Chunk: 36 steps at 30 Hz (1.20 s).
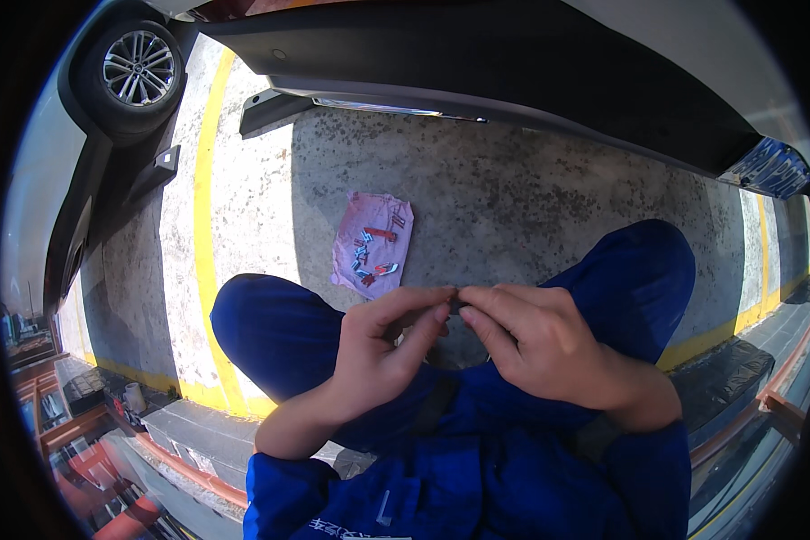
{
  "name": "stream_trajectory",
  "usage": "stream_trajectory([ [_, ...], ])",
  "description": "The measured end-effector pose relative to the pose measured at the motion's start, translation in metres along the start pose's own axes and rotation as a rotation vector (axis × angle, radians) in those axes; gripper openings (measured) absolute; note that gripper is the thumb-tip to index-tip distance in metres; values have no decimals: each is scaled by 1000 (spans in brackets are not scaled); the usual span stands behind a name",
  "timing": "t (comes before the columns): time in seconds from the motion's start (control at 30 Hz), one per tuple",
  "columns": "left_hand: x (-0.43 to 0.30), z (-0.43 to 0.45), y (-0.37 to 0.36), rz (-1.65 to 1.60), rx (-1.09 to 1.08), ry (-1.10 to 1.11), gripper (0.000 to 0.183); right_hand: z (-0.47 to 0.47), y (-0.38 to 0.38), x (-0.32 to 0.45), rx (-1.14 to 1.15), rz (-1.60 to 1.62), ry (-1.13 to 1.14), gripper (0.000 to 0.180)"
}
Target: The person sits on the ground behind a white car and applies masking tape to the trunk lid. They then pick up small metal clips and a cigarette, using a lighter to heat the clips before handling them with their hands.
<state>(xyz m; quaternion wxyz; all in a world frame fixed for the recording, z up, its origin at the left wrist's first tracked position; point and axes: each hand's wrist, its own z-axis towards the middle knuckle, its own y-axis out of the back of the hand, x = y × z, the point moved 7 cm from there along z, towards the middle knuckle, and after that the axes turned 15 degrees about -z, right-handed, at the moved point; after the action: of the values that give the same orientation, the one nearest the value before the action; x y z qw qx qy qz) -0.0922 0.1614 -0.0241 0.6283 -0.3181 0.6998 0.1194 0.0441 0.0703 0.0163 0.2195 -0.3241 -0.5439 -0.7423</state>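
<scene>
My left hand (391, 344) and my right hand (533, 327) meet at the fingertips in front of my lap. Between them they pinch a small dark piece (454, 304), mostly covered by the fingers, so its kind cannot be told. Just beyond my left hand a crumpled pink cloth or paper sheet (351, 233) lies on the concrete. On it are scattered several small parts: a red T-shaped piece (382, 234), a red and silver piece (385, 269), and small metallic and reddish bits (361, 255).
A car's dark lower bumper (445, 64) overhangs the ground ahead. Black wheel stops (270, 108) stand on the concrete at the left, near a yellow line (204, 202) and another car's wheel (140, 67). My blue-clad knees (270, 324) flank my hands. Behind me runs a stepped kerb (182, 425).
</scene>
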Motion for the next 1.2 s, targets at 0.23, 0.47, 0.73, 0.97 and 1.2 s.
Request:
stream_trajectory([
  [0.23, 1, 0, 2, -77, 1, 67, 22, 0, 4, 7, -80, -116, 189, 20],
  [0.47, 2, 2, 4, -160, 17, 136, 22, -2, 2, 13, -104, -294, 323, 24],
  [0.73, 7, 2, 7, -213, 1, 181, 21, -2, 2, 14, -113, -327, 349, 22],
  [0.97, 7, 2, 8, -256, -11, 167, 21, 2, 2, -1, -12, 93, 53, 15],
  [1.2, 0, 0, 6, -134, -7, 97, 22, 3, -4, -6, 85, 249, -71, 16],
])
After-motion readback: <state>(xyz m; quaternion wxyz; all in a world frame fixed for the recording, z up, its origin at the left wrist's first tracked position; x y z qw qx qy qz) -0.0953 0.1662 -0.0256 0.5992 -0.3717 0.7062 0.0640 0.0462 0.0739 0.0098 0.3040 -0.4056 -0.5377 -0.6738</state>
